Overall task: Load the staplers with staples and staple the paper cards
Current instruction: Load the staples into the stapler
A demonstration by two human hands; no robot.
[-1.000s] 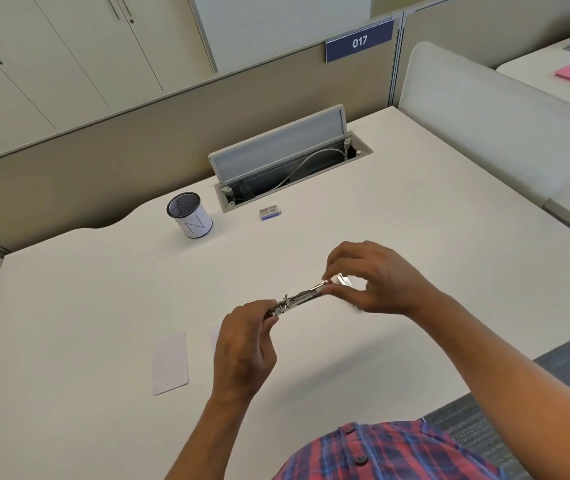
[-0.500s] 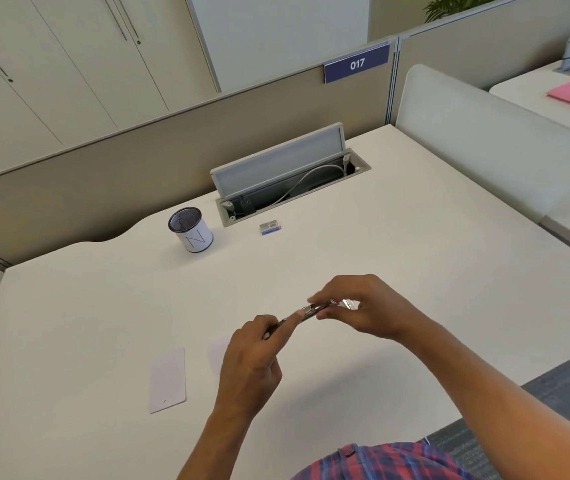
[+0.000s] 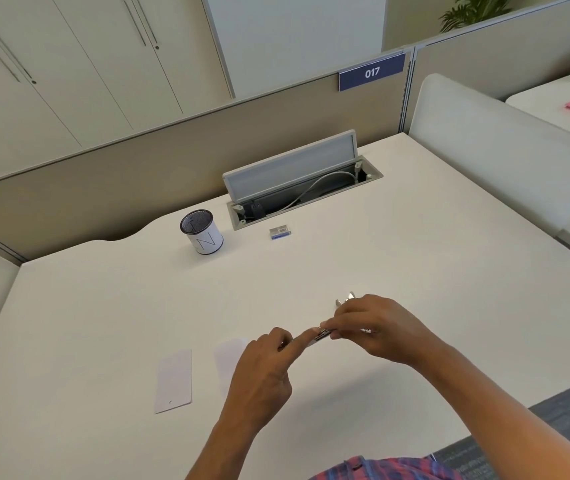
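A small metal stapler (image 3: 323, 334) is held over the white desk (image 3: 415, 258), mostly hidden by both hands. My left hand (image 3: 262, 372) grips its near end, with the forefinger stretched along the top. My right hand (image 3: 377, 327) pinches the far end; a bit of shiny metal (image 3: 345, 300) shows above its fingers. Two white paper cards lie flat on the desk: one (image 3: 173, 381) left of my left hand, the other (image 3: 229, 355) partly hidden behind it. A small blue staple box (image 3: 280, 232) sits farther back.
A white pen cup (image 3: 202, 231) stands at the back left. Behind it an open cable hatch (image 3: 297, 181) with a raised lid is set into the desk. Beige partitions (image 3: 103, 181) close the back and a padded one (image 3: 505, 157) the right.
Both hands and the stapler have dropped lower toward the desk. My left forefinger now stretches along the stapler's top, and my right hand has closed in over its far end.
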